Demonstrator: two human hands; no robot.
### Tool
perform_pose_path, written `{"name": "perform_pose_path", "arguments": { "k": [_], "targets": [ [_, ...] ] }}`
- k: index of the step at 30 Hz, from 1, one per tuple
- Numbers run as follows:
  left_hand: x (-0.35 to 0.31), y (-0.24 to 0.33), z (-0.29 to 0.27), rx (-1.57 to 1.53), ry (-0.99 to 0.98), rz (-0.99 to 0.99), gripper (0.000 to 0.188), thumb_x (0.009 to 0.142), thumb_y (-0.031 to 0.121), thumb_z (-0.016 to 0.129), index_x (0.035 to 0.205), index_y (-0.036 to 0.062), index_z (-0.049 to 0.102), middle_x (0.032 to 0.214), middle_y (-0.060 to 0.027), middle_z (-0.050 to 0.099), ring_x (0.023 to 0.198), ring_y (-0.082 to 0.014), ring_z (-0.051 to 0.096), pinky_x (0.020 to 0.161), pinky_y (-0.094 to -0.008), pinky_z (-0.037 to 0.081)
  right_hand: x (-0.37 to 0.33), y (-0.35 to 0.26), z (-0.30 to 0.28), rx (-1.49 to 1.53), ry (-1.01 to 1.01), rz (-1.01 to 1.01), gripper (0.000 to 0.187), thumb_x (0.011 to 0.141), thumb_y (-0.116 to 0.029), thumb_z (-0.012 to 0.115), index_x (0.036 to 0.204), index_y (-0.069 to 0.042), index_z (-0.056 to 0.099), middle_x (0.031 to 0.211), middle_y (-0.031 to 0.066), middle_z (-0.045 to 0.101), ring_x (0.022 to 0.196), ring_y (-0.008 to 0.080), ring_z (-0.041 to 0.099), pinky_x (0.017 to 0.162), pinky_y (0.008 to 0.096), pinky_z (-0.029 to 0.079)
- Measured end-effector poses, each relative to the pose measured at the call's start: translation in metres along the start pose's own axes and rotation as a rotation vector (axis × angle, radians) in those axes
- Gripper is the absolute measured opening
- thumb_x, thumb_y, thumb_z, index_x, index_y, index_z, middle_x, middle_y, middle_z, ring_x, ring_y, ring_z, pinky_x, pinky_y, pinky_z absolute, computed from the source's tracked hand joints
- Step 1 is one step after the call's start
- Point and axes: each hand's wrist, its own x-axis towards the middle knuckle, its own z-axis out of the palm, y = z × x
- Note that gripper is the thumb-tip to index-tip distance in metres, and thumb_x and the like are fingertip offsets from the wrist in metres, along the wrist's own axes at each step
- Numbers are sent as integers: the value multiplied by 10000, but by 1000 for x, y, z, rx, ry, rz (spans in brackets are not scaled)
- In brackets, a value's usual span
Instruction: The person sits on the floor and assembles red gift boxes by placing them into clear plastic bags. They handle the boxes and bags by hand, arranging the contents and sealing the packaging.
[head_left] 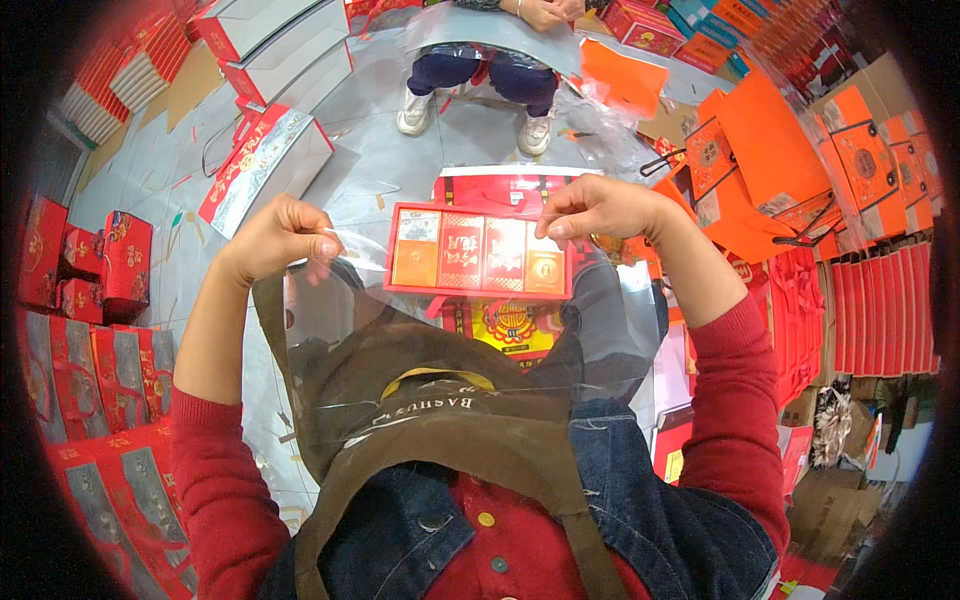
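An open red gift box (478, 295) with several small red, orange and white packs inside lies in front of my lap. Clear plastic film (362, 248) stretches between my hands and over my lap, below the box. My left hand (282, 238), left of the box, pinches the film between thumb and fingers. Over the box's right edge, my right hand (598, 212) is also closed in a pinch, seemingly on the film's other side. Under the box's near side shows a yellow and red printed package (515, 328).
Another person's legs (485, 75) are across from me, clear sheeting over the lap. Orange gift bags (765, 150) crowd the right, above a row of red boxes (885, 318). Red and grey gift boxes (75, 375) stand at left. A red and white box (268, 165) sits on the tiled floor.
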Motion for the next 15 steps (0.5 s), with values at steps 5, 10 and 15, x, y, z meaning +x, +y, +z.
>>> {"name": "perform_pose_path", "arguments": {
  "k": [5, 10, 15],
  "targets": [
    [7, 0, -4, 2, -23, 0, 218, 777, 166, 711, 735, -32, 633, 618, -70, 609, 524, -137, 593, 474, -279, 500, -10, 4, -8, 30, -10, 84, 266, 888, -248, 587, 1004, -17, 644, 738, 7, 618, 662, 85, 533, 624, 242, 461],
    [13, 3, -6, 15, -33, -35, 177, 770, 126, 699, 734, -33, 632, 685, -99, 644, 517, -147, 603, 478, -285, 491, -20, 19, -20, 29, 22, 112, 251, 883, -235, 592, 976, -10, 654, 762, 36, 645, 674, 101, 590, 613, 235, 477],
    [24, 12, -6, 102, -32, -60, 196, 789, 152, 682, 733, -29, 630, 625, -92, 622, 509, -150, 598, 504, -286, 498, -35, 42, -33, 209, 77, 115, 230, 867, -211, 610, 947, 1, 650, 785, 53, 658, 697, 114, 624, 599, 232, 488]
  ]
}}
